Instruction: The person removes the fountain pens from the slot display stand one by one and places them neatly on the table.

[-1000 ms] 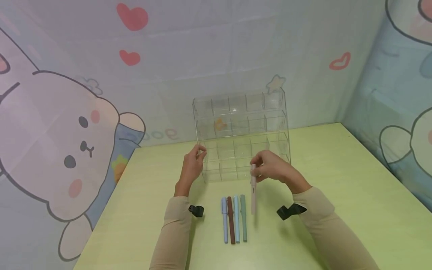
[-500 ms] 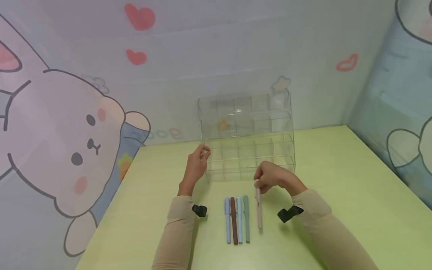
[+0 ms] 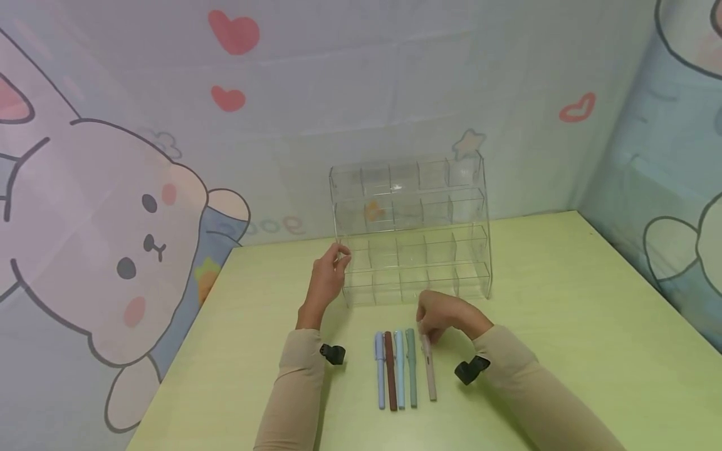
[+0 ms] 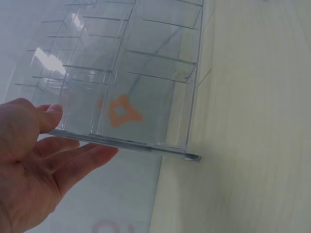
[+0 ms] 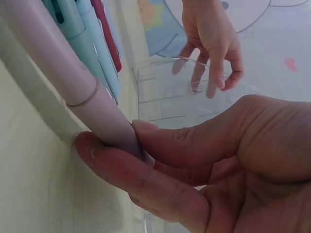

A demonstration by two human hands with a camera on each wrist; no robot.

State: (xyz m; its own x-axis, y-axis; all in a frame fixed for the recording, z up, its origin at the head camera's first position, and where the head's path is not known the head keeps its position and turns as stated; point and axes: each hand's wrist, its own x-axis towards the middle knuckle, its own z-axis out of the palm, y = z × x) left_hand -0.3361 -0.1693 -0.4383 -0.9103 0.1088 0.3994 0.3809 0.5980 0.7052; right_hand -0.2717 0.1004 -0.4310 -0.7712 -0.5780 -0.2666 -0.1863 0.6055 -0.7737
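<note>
My right hand (image 3: 442, 313) pinches the capped end of a pale pink pen (image 3: 430, 369) between thumb and fingers, close over the table. In the right wrist view the pen (image 5: 82, 87) slants up and left from the fingertips. My left hand (image 3: 329, 272) grips the left side panel of a clear acrylic organizer (image 3: 412, 254), thumb on one face and fingers on the other, as the left wrist view shows. Left of the pink pen lie a green pen (image 3: 412, 369), a light blue pen (image 3: 400, 369), a dark red pen (image 3: 390, 369) and a lavender pen (image 3: 380, 369), side by side.
The organizer has several tiers split into small compartments and stands at the back of the pale yellow-green table (image 3: 541, 300). Behind it hangs a printed cloth backdrop (image 3: 395, 81). A black wrist camera (image 3: 471, 371) sits on the right sleeve, another (image 3: 333, 354) on the left.
My right hand has come down and toward me with the pink pen, from in front of the organizer to beside the green pen. The left hand keeps its grip.
</note>
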